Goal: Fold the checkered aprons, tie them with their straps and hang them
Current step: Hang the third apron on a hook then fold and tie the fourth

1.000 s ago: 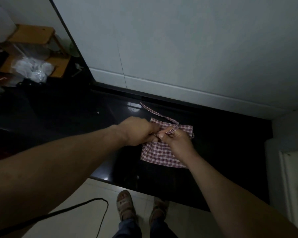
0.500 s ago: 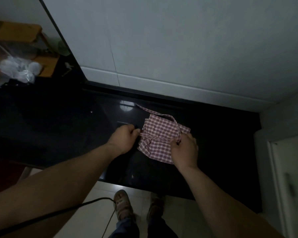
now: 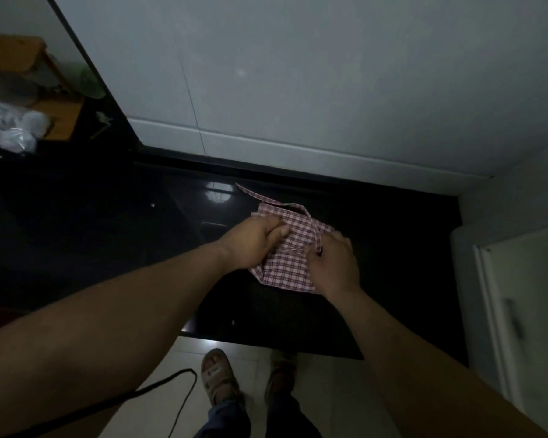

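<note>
Black and glossy, the counter [image 3: 108, 222] below the white wall held our folded apron [image 3: 290, 263], our left hand [image 3: 253, 241] pinching its left edge and our right hand [image 3: 332, 263] closed on the strap [image 3: 314, 229]. We judged the slick top could let the bundle slide and unfold if we pulled unevenly. It looked small, red-and-white checked, rumpled, one strap end trailing toward the wall.

Bare black desk [image 3: 92, 222] left of the apron [image 3: 290, 260], open to pass; wall [image 3: 298, 90] close behind; white cabinet [image 3: 519, 279] blocking right.
</note>
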The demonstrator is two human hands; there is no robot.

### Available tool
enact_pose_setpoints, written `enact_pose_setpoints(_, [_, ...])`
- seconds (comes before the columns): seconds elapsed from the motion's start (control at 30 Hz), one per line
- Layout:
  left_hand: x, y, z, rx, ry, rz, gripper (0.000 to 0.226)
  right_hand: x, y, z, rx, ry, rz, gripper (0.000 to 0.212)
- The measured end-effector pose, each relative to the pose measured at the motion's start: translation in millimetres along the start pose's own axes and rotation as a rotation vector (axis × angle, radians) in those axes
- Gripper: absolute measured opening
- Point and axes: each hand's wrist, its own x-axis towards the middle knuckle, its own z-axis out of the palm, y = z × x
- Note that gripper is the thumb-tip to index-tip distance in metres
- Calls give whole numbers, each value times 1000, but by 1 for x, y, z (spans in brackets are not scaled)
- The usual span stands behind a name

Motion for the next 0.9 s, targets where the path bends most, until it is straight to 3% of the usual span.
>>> enact_pose_setpoints(0.33, [-1, -14, 4, 179, -66, 79, 24, 4, 9, -10, 288, -65, 209, 24])
enact_pose_setpoints(0.5, [4, -9, 11, 381, -159, 115, 26, 8, -26, -32, -17, 66, -99, 20])
enact_pose_setpoints(0.6, [4, -6, 14, 421, -90, 67, 38, 11, -53, -39, 320, -167, -163, 19])
enact_pose_setpoints(0.73, [6, -6, 20, 374, -55, -14, 33, 10, -44, -33, 637, -247, 56, 21])
enact_pose_setpoints(0.9, [8, -11, 20, 366, -74, -10, 32, 7, -25, -21, 562, -308, 35, 13])
